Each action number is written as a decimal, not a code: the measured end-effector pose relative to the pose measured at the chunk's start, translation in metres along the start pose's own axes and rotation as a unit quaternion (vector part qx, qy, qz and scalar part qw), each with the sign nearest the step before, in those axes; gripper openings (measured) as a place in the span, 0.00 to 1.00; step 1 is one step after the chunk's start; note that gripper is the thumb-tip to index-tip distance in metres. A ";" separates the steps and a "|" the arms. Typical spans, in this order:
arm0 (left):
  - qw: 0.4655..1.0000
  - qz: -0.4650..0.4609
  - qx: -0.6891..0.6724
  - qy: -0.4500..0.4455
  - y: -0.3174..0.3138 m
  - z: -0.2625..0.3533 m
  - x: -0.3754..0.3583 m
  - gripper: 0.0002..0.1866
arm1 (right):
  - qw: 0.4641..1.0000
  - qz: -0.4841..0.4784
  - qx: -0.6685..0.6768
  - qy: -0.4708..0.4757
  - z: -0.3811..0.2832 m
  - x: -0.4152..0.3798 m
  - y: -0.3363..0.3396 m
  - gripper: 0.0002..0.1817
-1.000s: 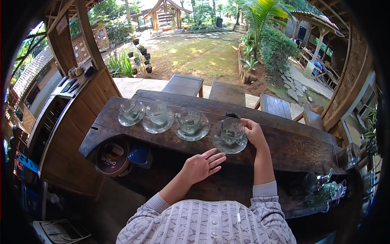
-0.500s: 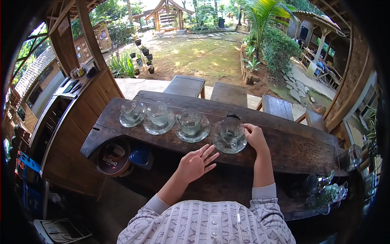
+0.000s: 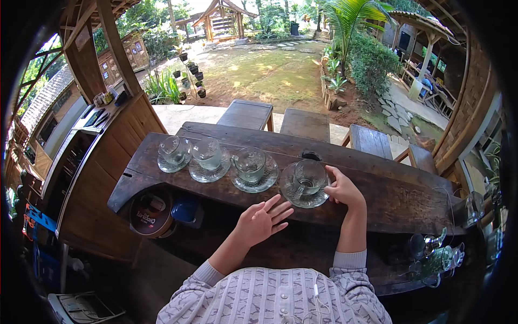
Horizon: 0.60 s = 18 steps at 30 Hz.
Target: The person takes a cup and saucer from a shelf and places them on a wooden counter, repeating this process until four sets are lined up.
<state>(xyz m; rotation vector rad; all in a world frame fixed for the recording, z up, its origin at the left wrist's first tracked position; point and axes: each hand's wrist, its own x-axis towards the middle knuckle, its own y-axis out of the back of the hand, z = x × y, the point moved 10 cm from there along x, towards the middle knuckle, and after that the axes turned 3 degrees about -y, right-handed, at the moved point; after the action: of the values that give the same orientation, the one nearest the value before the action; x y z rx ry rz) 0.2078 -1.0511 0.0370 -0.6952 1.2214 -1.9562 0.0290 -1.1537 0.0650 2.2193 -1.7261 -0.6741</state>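
Four clear glass cups on glass saucers stand in a row along the dark wooden table. At the right end of the row, a cup [image 3: 311, 175] sits on its saucer [image 3: 290, 195], handle pointing toward me. My right hand [image 3: 345, 188] has its thumb and index finger against the right side of this cup, right over the saucer's rim. Palm up with fingers spread, my left hand [image 3: 261, 220] rests in front of the row and holds nothing. Further left are the third cup [image 3: 250, 163], the second cup [image 3: 207, 153] and the leftmost cup [image 3: 174, 150].
Behind the right cup lies a small black object [image 3: 311, 155]. A round chocolate tin [image 3: 151, 212] and a blue item [image 3: 186, 208] sit below the table's left edge. Glassware [image 3: 440, 258] stands at the lower right. Wooden stools [image 3: 305, 125] line the far side.
My right hand has shifted slightly toward me and to the right, its fingers spread wider. The right cup's handle has swung leftward. My left hand has barely moved.
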 end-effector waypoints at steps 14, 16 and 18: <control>1.000 -0.004 -0.009 -0.007 0.000 -0.005 0.002 0.31 | 0.999 0.026 0.028 0.000 0.015 0.011 0.005 0.12; 1.000 0.003 0.004 -0.017 0.002 -0.002 0.002 0.31 | 1.000 0.019 0.009 -0.022 0.020 0.011 0.003 0.14; 1.000 -0.002 -0.003 -0.026 0.003 0.000 0.002 0.32 | 1.000 0.008 0.026 -0.003 0.014 0.009 0.001 0.17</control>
<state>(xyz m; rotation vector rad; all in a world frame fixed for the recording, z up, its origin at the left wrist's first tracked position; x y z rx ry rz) 0.2072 -1.0536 0.0344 -0.7475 1.1958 -1.9260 0.0228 -1.1613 0.0513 2.2365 -1.7820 -0.6389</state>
